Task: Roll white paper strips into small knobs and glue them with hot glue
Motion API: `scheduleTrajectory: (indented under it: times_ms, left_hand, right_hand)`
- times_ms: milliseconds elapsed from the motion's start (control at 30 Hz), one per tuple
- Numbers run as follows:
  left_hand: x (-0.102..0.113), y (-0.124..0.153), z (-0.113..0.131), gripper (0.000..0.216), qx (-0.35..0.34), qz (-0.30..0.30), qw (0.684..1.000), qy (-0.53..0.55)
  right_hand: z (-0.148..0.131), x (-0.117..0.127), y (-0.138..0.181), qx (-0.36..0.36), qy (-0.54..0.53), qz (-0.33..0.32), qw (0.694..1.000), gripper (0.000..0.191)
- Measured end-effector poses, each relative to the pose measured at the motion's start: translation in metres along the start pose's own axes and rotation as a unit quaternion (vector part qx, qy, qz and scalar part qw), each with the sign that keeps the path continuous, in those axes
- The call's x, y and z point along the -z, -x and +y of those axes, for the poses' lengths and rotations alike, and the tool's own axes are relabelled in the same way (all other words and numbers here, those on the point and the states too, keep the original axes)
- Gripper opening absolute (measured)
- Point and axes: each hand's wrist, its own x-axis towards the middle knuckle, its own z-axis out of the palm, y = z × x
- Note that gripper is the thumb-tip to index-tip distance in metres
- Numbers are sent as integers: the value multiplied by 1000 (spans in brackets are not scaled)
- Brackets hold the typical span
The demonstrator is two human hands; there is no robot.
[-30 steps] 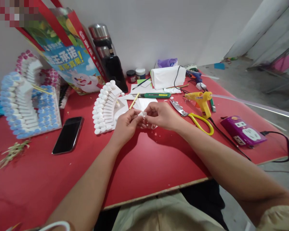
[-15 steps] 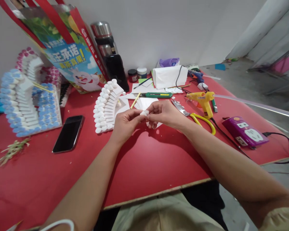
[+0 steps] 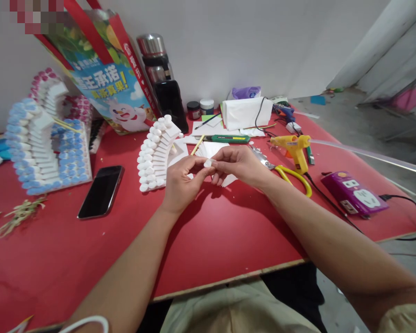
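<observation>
A small white piece (image 3: 208, 163), too small to tell its kind, is pinched between my two hands above the red table. My left hand (image 3: 184, 182) has its thumb and forefinger closed at the piece's left side. From the right, my right hand (image 3: 238, 165) grips it with thumb and fingertips, the other fingers curled below. Just left of my hands stands a stepped white model (image 3: 155, 155), edged with rounded white pieces. White paper sheets (image 3: 211, 148) lie behind my fingers and are partly covered by them.
Yellow-handled scissors (image 3: 293, 178), a yellow glue gun (image 3: 294, 148) and a purple power socket (image 3: 355, 194) lie on the right. A green cutter (image 3: 227, 138) lies behind my hands. Leftward are a phone (image 3: 100, 192), a blue-and-white model (image 3: 31, 148) and a shopping bag (image 3: 114, 88).
The white piece has been turned slightly between my fingertips and now looks rounder. My left thumb has shifted a little. The whole view has moved slightly.
</observation>
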Motion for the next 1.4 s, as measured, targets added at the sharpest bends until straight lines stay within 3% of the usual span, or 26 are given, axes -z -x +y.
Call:
scheduleTrajectory:
  times_ms: [167,267,967,1100,1167,1267,1400]
  left_hand:
    - [0,-2,-2,7,-69,-9,997,-45]
    - [0,-2,-1,4,-79,-10,995,-55]
    - [-3,2,4,8,-46,-2,998,37]
    - [-3,1,3,7,-47,-1,998,32]
    - [-3,1,1,9,-22,5,999,45]
    - [-6,1,-1,15,73,4,991,109]
    - [-11,1,-5,20,215,9,945,246]
  right_hand:
    - [1,7,-2,-71,-64,14,995,40]
    - [2,7,-2,-112,-69,-16,991,39]
    - [5,3,-5,-102,-157,-24,982,32]
    - [2,6,-4,-109,-105,-36,988,38]
    - [0,10,-4,-112,-50,-6,992,44]
    - [-2,16,-4,-69,-24,79,994,48]
    - [-3,13,-3,35,-5,90,995,33]
